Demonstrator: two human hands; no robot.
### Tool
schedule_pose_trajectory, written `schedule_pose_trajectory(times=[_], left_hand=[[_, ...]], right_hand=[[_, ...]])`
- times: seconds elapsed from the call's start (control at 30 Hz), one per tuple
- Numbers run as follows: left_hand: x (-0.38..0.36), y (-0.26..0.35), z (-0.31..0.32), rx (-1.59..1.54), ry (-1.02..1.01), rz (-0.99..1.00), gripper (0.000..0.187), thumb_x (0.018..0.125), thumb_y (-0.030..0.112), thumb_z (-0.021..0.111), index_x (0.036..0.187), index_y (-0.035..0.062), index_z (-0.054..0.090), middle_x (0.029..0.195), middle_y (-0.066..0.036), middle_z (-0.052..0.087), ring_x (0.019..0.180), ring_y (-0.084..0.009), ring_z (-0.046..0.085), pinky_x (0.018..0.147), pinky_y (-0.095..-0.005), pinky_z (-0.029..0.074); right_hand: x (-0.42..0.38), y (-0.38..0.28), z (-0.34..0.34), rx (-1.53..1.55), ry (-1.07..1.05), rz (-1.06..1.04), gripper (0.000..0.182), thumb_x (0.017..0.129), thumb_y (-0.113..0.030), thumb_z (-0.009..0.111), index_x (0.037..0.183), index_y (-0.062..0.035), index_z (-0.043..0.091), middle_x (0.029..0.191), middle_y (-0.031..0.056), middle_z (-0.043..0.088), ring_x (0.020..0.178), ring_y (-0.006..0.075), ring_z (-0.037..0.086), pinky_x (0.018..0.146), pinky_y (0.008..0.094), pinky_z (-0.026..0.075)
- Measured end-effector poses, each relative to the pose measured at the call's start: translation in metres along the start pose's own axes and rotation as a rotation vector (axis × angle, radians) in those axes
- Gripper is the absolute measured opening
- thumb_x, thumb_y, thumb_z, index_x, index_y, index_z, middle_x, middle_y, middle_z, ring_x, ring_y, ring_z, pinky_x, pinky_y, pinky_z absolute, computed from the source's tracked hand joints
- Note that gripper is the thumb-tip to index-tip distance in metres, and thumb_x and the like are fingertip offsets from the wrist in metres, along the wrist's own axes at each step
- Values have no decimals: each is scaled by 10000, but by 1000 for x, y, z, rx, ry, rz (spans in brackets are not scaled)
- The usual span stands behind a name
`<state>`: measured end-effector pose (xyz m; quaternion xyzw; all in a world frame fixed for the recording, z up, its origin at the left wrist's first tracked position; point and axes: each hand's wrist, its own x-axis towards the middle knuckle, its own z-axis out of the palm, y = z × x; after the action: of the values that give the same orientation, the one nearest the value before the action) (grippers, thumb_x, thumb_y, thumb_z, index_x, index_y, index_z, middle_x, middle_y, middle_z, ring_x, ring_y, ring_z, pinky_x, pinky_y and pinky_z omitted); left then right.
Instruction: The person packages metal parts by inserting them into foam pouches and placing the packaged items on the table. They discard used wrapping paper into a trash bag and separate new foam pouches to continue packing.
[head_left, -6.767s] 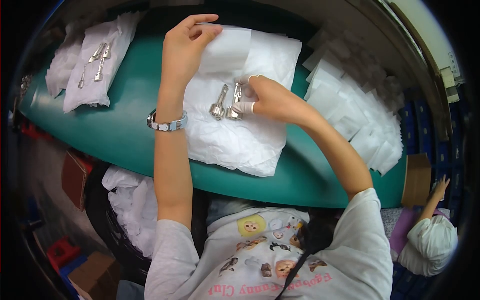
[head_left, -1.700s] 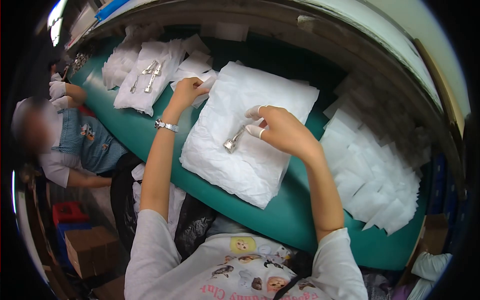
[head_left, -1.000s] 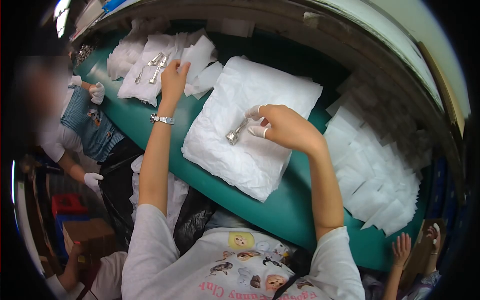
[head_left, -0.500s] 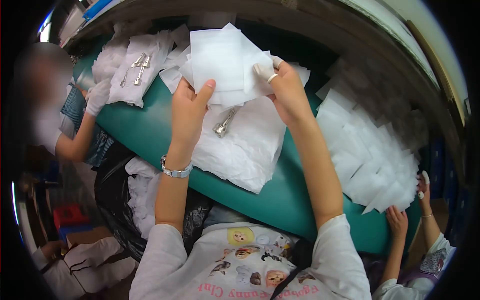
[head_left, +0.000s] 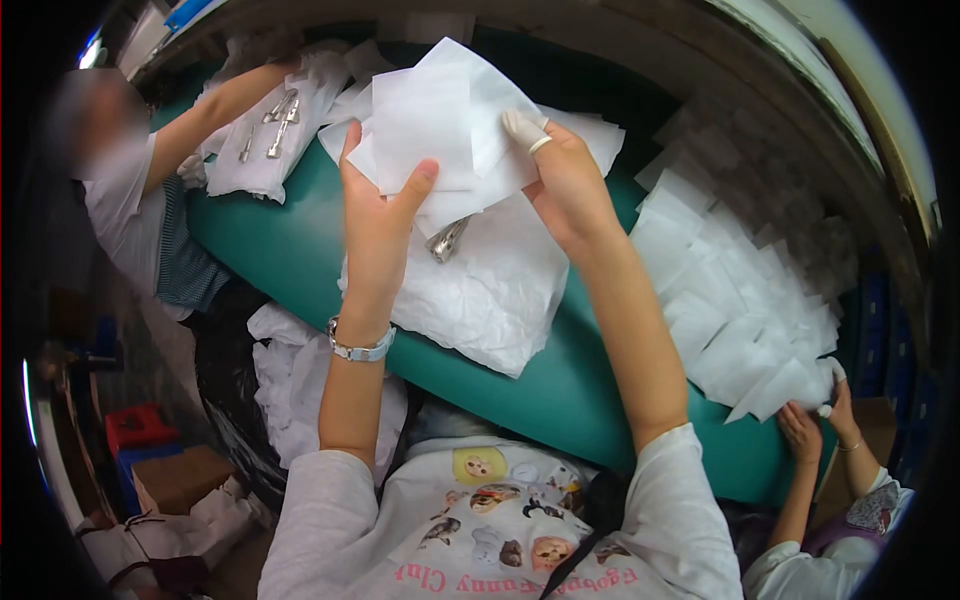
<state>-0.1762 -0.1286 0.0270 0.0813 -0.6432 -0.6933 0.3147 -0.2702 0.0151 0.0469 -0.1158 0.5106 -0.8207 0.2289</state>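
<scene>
Green worktable point(head_left: 560, 400) strewn with white tissue sheets, several people around it.

Loose sheets point(head_left: 740, 310) pile up at the right, where a co-worker's hands point(head_left: 815, 415) touch their edge; another co-worker's arm point(head_left: 215, 105) reaches toward metal parts point(head_left: 272, 120) at far left. Left hand point(head_left: 378, 215) and right hand point(head_left: 562, 175) both pinch a raised tissue stack point(head_left: 440, 120), thumbs closed on it, partly hiding a metal fitting point(head_left: 447, 240) on crumpled paper point(head_left: 490, 290).
</scene>
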Motion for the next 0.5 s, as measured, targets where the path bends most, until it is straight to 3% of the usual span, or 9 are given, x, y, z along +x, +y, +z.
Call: schedule_pose_trajectory(times=[0.17, 0.23, 0.27, 0.37, 0.47, 0.5], left_hand=[[-4, -9, -8, 85, 49, 69, 988, 870, 72, 740, 1555, 8, 30, 1434, -223, 417, 1276, -265, 497, 1058, -335, 435], [-7, -2, -7, 168, 123, 196, 851, 883, 46, 704, 1547, 24, 174, 1403, -194, 477, 1253, -251, 519, 1050, -325, 436], [-8, 0, -7, 211, 161, 258, 789, 889, 34, 687, 1544, 32, 246, 1388, -179, 507, 1241, -244, 530, 1046, -320, 437], [-8, 2, -38, 469, -64, 177, 452, 920, -6, 606, 1369, 19, 560, 1266, -126, 635, 1155, -191, 586, 1010, -293, 447], [-8, -6, -63, 388, -124, 3, 252, 955, 25, 555, 1150, -16, 709, 1140, -102, 710, 1069, -146, 620, 980, -265, 447], [-8, -7, -67, 300, -149, -36, 251, 960, 48, 558, 1149, -21, 708, 1132, -100, 711, 1055, -138, 620, 965, -261, 450]], right_hand=[[2, 13, 6, -43, 107, -34, 300, 994, -246, 578, 1154, 1, 634, 1087, 63, 662, 1021, 133, 578, 887, 302, 479], [9, 14, -5, 32, 165, -129, 293, 1000, -243, 566, 1158, -5, 632, 1095, 62, 661, 1024, 128, 570, 869, 292, 480], [13, 11, -13, 53, 158, -152, 275, 994, -212, 579, 1173, -10, 629, 1061, 47, 659, 950, 118, 580, 835, 272, 478], [1, -18, -15, -121, -70, -256, 261, 978, -168, 603, 1186, -12, 621, 960, 16, 640, 851, 99, 568, 808, 262, 477], [-10, -37, -26, -160, -562, -219, 393, 912, -106, 665, 1277, 13, 580, 920, -5, 629, 783, 47, 545, 755, 220, 467], [-12, -39, -26, -168, -745, -190, 426, 898, -97, 677, 1294, 20, 571, 910, -11, 627, 783, 38, 542, 740, 214, 463]])
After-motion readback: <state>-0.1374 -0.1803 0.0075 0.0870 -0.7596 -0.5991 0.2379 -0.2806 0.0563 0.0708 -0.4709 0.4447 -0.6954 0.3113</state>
